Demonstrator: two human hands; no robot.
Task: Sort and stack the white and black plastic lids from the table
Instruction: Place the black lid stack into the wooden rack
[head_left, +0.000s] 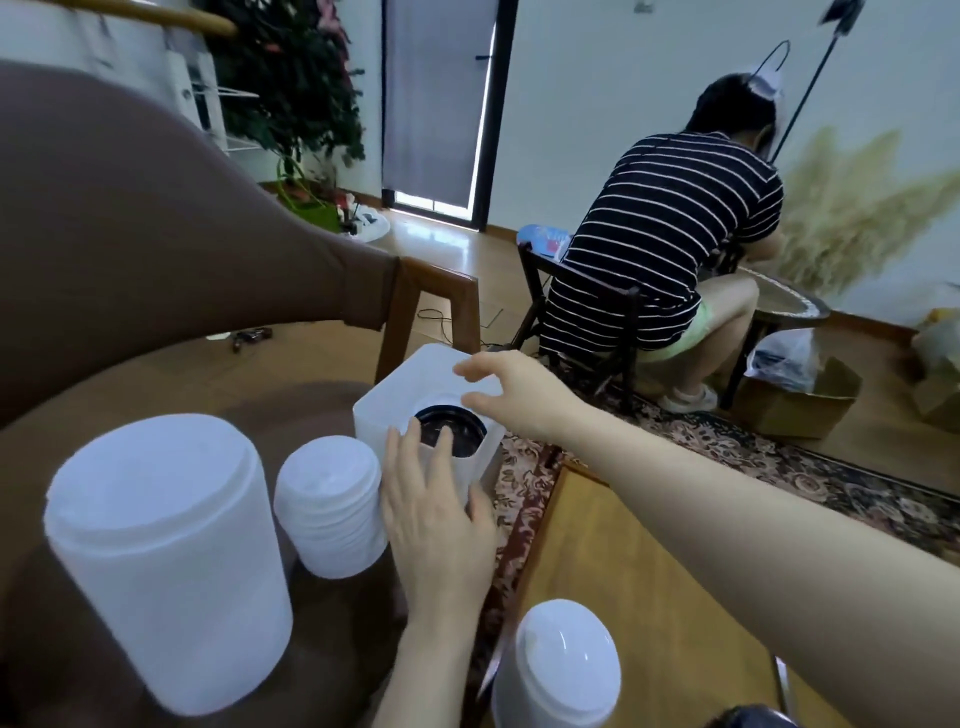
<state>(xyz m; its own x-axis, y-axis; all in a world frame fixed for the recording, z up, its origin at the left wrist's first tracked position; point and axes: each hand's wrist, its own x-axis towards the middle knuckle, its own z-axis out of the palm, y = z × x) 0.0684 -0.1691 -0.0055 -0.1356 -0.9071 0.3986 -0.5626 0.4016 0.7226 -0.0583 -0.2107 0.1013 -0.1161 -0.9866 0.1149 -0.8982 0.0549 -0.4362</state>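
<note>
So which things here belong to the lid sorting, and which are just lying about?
Job:
- white lid stacks
- black lids in white square bin
- left hand touching bin
- right hand over bin

Lying about:
- brown armchair
- cardboard box
- patterned rug

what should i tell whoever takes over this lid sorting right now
Left hand: fingers straight, resting against the near wall of the white square bin.
Right hand: open, hovering over the bin's far side, holding nothing.
Black lids: stacked inside the bin.
White lids: a big stack and a small stack on the brown seat left of the bin; another stack on the wooden table.
Done: lids appear sorted by colour.
Left: can't see any loose lids; check the table out of view.
</note>
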